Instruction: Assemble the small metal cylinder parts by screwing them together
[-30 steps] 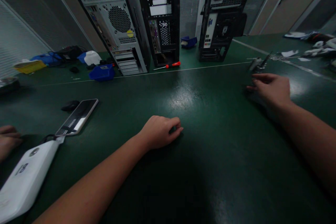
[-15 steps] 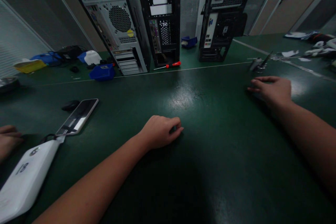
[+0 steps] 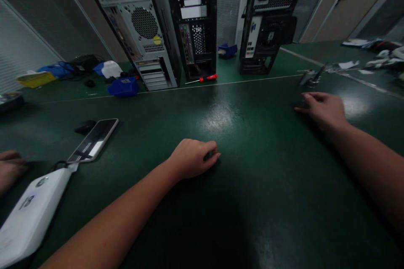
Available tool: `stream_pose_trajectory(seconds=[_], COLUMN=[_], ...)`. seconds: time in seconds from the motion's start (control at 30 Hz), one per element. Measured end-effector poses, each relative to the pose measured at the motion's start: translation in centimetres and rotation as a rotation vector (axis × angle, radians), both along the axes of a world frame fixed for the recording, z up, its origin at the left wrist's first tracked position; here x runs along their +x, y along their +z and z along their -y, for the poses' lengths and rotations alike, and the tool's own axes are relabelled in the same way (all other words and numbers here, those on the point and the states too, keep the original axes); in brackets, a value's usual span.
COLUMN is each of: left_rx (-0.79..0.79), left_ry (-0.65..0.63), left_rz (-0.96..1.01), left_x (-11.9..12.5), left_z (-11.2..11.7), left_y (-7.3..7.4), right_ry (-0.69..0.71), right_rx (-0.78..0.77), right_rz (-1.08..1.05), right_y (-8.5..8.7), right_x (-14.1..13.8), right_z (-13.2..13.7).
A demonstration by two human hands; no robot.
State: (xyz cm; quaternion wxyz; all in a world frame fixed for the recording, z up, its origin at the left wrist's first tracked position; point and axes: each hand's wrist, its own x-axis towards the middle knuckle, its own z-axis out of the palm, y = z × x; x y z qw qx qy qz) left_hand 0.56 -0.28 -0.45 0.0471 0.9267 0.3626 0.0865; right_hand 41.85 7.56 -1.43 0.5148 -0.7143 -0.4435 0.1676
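Observation:
My left hand (image 3: 192,158) rests on the green table mat (image 3: 240,201) in the middle. Its fingers are curled under with thumb and fingertips together, and whatever is inside is hidden. My right hand (image 3: 325,109) lies far right on the mat, fingers stretched forward and low. A small dark item (image 3: 301,103) that I cannot identify sits between its thumb and forefinger. Just beyond its fingertips lies a small metal part (image 3: 311,77).
Three open computer cases (image 3: 195,29) stand at the back, with a red-handled screwdriver (image 3: 205,78) and a blue bin (image 3: 123,86) in front. A phone (image 3: 94,139) and a white device (image 3: 30,214) lie left. Another person's hand (image 3: 8,168) shows at the left edge.
My right hand has drawn slightly back and down from the metal part and flattened onto the mat. My left hand has not moved.

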Motion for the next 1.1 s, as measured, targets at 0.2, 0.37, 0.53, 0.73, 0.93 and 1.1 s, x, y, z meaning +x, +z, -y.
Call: stream_pose_trajectory(seconds=[0.2, 0.37, 0.53, 0.73, 0.93, 1.1], left_rx=[-0.006, -0.007, -0.005, 0.003, 0.002, -0.017], left_ry=[0.0, 0.0, -0.004, -0.003, 0.012, 0.008], left_rz=[-0.003, -0.004, -0.005, -0.003, -0.021, -0.023], left_x=[0.0, 0.1, 0.1, 0.1, 0.2, 0.1], left_z=[0.0, 0.0, 0.0, 0.0, 0.1, 0.1], left_y=[0.0, 0.2, 0.2, 0.0, 0.3, 0.3], right_ry=[-0.004, 0.017, 0.023, 0.052, 0.062, 0.068], right_rx=[-0.029, -0.022, -0.05, -0.091, -0.102, -0.125], right_rz=[0.006, 0.039, 0.049, 0.137, 0.212, 0.293], right_y=[-0.3, 0.0, 0.4, 0.0, -0.5, -0.6], right_x=[0.2, -0.2, -0.4, 0.1, 0.7, 1.0], right_z=[-0.4, -0.1, 0.1, 0.1, -0.1, -0.3])
